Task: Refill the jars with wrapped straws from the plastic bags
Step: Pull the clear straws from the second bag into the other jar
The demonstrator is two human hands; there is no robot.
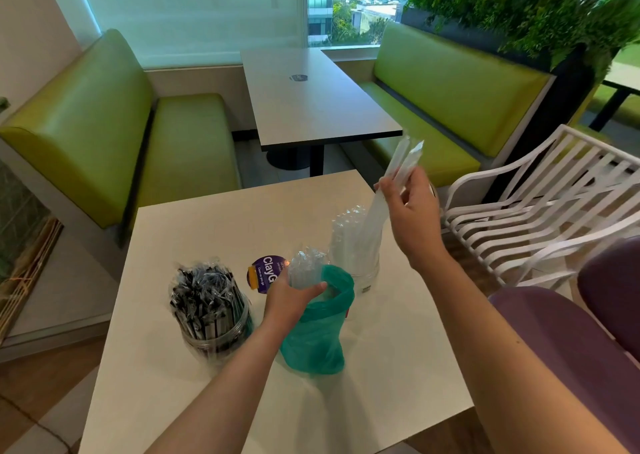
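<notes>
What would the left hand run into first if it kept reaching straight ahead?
Most likely the clear wrapped straws standing in the green bag; the left hand already holds that bag at its mouth. Beyond them stands the jar of clear straws, though depth is hard to judge.

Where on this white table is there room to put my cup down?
The near part of the white table, between the green bag and the front edge, is bare. So is the far left corner behind the jar of black straws. The middle row is crowded: jar, sticker, bag, clear-straw jar.
</notes>
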